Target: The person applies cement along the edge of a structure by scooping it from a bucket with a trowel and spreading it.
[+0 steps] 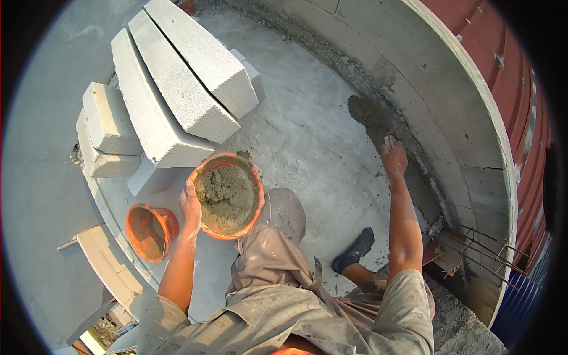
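Observation:
My left hand [190,207] is wrapped round the left rim of an orange bucket [261,198], which holds thick grey mortar [226,196]. Out to the right, my right hand [394,157] is closed on the handle of a tool, probably a trowel, whose blade is not clearly visible. Just beyond that hand, a dark patch of wet mortar [370,115] lies on the floor along the foot of the curved wall [449,112].
Several pale blocks [177,77] are stacked at the upper left. A smaller orange bucket [148,232] stands left of my forearm. Bare steel bars [491,254] stick out at the lower right. Red metal sheeting [503,59] lies beyond the wall.

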Tool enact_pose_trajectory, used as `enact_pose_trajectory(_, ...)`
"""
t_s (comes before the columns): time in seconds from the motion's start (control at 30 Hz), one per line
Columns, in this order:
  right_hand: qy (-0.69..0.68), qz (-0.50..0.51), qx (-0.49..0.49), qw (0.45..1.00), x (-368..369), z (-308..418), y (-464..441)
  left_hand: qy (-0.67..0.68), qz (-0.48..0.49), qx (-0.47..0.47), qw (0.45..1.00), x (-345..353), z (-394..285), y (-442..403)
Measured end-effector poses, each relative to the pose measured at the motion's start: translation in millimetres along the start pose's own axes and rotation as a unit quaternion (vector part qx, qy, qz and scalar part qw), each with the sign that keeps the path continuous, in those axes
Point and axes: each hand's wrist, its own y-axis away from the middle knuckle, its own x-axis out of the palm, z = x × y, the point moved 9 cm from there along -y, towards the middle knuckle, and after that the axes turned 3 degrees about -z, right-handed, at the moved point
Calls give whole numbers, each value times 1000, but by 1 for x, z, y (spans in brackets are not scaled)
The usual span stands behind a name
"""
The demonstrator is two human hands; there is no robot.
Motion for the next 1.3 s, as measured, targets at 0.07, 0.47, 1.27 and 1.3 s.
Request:
enact_pose_trajectory(0.07,-88,-16,-2,996,10,-6,-2,11,0,-12,1000,2,-7,4)
enact_pose_trajectory(0.47,-121,188,165,961,72,-44,-8,58,47,-8,997,1,3,-8)
enact_pose_trajectory(1.27,-174,165,311,920,44,-191,87,81,108,-12,991,21,-15,8)
enact_pose_trajectory(1.3,-198,184,350,897,28,-205,105,88,108,-20,990,23,-16,9)
